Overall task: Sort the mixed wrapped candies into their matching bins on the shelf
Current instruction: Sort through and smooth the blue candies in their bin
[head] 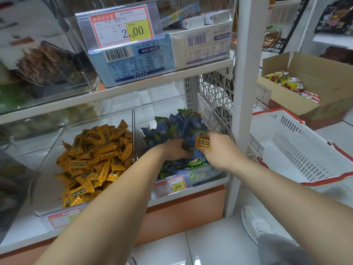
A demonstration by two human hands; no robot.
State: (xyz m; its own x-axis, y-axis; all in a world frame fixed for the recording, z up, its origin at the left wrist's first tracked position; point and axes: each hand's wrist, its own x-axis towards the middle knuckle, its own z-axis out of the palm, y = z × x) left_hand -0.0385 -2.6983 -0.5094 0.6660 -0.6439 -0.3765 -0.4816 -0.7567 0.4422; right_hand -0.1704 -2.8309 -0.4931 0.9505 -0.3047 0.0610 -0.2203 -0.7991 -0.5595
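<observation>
Pinching one orange candy (204, 143) between thumb and fingers, the right hand (221, 152) is holding it just above the heap of blue candies (179, 123) in the right bin (208, 177), a clear bin on the lower shelf. The left hand (174, 150) is lying just beside it, palm down, its fingers curling into the blue heap. Whether they are gripping a candy I cannot tell, as the wrappers are hiding the fingertips. In the left bin (45, 150), touching the right one along a clear wall, a pile of orange candies (95, 155) matching the pinched one is lying. A price tag (170, 186) reading 1.00 is hanging on the front of the right bin. On the shelf above, a blue box (133, 64) is sitting behind a larger price tag (122, 28) reading 2.00. To the right of the shelf post, a white basket (305, 150) with a red rim is tilting, and beyond it a cardboard box (315, 73) is holding red and yellow packets (290, 84). A white shoe (254, 224) is showing on the tiled floor.
</observation>
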